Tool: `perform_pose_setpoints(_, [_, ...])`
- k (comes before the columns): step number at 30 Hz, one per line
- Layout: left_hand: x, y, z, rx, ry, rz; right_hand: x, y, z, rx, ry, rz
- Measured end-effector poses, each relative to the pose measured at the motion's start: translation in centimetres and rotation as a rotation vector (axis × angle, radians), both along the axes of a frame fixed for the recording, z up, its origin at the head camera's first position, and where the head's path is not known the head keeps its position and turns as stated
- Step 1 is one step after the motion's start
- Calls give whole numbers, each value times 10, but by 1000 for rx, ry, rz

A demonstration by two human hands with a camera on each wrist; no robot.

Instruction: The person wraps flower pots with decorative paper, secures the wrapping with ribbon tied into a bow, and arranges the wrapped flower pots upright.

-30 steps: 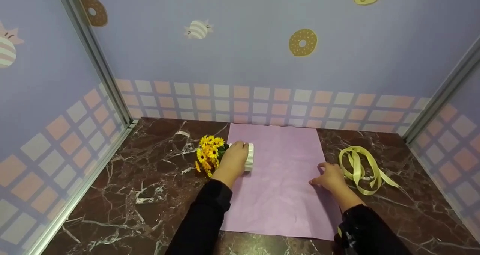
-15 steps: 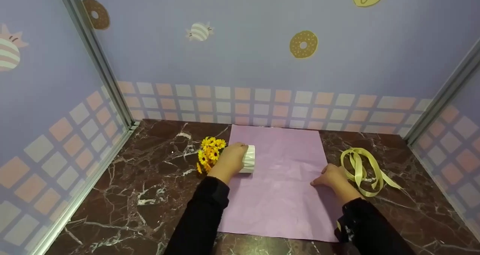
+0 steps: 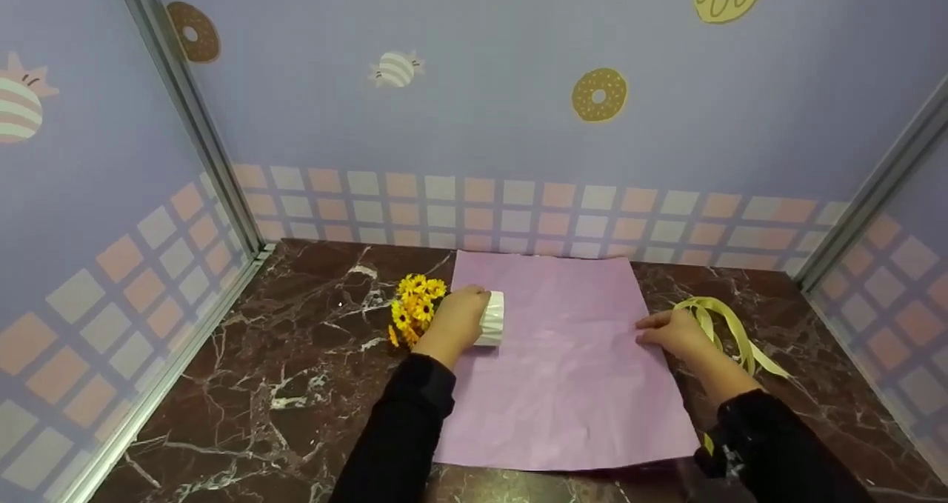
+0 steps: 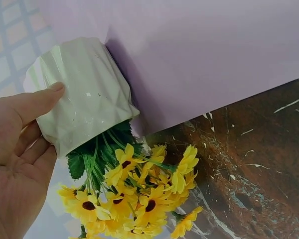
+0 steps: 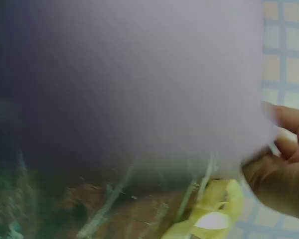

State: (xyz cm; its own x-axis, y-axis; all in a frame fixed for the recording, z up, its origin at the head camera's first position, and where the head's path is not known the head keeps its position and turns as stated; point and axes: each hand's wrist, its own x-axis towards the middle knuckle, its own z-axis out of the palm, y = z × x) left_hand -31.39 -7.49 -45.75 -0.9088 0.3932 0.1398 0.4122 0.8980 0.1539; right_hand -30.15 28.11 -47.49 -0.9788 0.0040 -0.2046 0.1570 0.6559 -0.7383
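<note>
The left hand (image 3: 458, 319) is gripping a white faceted pot (image 3: 492, 324), its thumb lying along one side and its fingers curling round the other. The pot is leaning over on its side above the left edge of a lilac sheet (image 3: 559, 399) — whether it is touching the sheet, I cannot tell. Yellow flowers (image 3: 416, 310) with dark centres are spilling from its mouth toward the left, over the brown marbled table (image 3: 311, 392). The right hand (image 3: 678, 332) is pinching the sheet's right edge between thumb and fingers — in the right wrist view that part is blurring. A pale yellow ribbon (image 3: 729, 324) is lying in loops just beyond this hand, which is partly covering it.
</note>
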Motion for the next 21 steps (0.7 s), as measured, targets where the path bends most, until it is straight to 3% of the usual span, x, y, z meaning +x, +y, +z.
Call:
perform_pose_setpoints(10, [3, 0, 0, 21, 35, -9, 0, -16, 24, 246, 163, 169])
perform_pose_setpoints(17, [5, 0, 1, 16, 23, -7, 3, -36, 45, 267, 252, 187])
perform_pose_setpoints(21, [4, -1, 0, 21, 42, -9, 3, -46, 51, 320, 358, 193])
